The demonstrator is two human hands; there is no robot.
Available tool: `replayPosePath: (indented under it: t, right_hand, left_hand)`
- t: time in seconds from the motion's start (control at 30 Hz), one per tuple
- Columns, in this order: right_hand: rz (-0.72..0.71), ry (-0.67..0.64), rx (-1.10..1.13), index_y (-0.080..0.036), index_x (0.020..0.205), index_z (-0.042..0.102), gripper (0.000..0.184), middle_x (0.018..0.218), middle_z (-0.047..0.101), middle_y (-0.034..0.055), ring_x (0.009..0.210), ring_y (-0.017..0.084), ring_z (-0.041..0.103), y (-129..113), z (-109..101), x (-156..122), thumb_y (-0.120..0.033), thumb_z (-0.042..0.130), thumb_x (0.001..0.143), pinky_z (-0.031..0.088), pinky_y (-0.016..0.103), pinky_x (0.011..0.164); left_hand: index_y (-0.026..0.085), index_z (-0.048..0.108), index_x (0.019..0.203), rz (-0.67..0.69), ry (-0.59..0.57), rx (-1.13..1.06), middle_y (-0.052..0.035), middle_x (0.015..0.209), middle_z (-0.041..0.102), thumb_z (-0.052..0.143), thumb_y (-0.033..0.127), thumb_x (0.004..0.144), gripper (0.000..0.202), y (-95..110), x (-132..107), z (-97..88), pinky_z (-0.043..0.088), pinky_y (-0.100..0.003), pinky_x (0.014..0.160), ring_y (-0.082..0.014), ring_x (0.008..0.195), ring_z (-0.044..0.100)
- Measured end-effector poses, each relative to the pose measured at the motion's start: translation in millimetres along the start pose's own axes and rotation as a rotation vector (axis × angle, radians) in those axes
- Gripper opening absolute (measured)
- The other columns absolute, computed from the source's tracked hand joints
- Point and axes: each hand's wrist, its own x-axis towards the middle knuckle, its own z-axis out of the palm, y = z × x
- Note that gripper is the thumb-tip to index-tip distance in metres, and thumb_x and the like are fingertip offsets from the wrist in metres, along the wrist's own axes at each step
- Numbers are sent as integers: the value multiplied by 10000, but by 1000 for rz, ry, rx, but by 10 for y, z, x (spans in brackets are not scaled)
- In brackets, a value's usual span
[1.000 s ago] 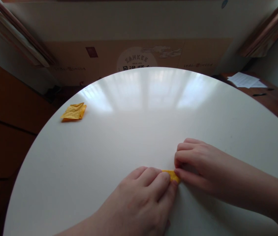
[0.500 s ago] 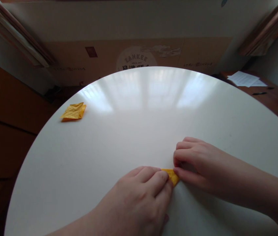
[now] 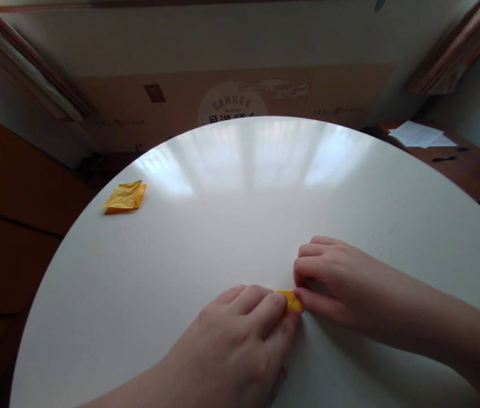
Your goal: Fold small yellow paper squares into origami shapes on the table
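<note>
A small folded yellow paper piece [image 3: 291, 299] lies on the round white table [image 3: 240, 187] near its front. My left hand [image 3: 240, 334] covers most of it, fingers curled and pressing down on its near side. My right hand [image 3: 333, 277] pinches the paper's right end between thumb and fingertips, the other fingers curled in. Only a thin yellow sliver shows between the two hands. A second, crumpled and folded yellow paper [image 3: 124, 196] rests flat near the table's left edge, far from both hands.
A cardboard panel with printed lettering [image 3: 231, 105] leans against the wall behind the table. At the right a dark wooden desk [image 3: 473, 170] carries white sheets [image 3: 418, 135] and a pen [image 3: 444, 159]. Brown wooden furniture [image 3: 10, 226] stands at the left.
Both hands and the small yellow paper have slid slightly left on the table. The visible yellow sliver between them has shrunk. The paper at the left has not moved.
</note>
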Motion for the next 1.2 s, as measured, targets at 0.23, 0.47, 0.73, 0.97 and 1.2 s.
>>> replayPosePath:
  t: [0.23,0.47,0.73,0.97,1.2]
  right_hand:
    - [-3,-6,-10,-190,665,598,200,719,635,7,763,174,544,-3,7,10,-161,587,862,397,302,702]
    - [-10,-8,-18,-190,673,599,192,729,637,11,763,176,549,-10,-6,-6,-157,590,862,391,301,698]
    - [-18,-15,-4,-197,733,583,138,789,652,7,800,180,562,-3,-33,-43,-180,612,867,403,300,715]
    - [-13,-1,21,-215,855,586,95,788,641,-15,813,182,561,27,-25,-64,-184,671,827,401,294,708]
    - [-15,-30,21,-217,826,577,92,854,674,-10,851,191,574,24,-42,-74,-173,658,830,407,310,760]
  left_hand:
    - [200,584,1239,-21,-14,20,-72,1159,643,562,247,930,313,21,-4,-1,495,-379,944,-244,1061,583]
    - [205,568,1268,-19,-18,9,-65,1163,636,565,248,931,340,1,4,14,490,-372,948,-236,1061,577]
    - [196,564,1274,-36,-56,-18,-67,1194,630,583,241,902,375,0,13,-14,483,-398,971,-251,1076,570]
    - [200,572,1256,-44,-52,-43,-74,1164,643,580,237,901,357,17,28,-37,487,-401,970,-254,1064,577]
    - [202,574,1229,-45,-58,-50,-72,1178,635,582,237,889,342,-2,17,-15,483,-395,976,-248,1074,572]
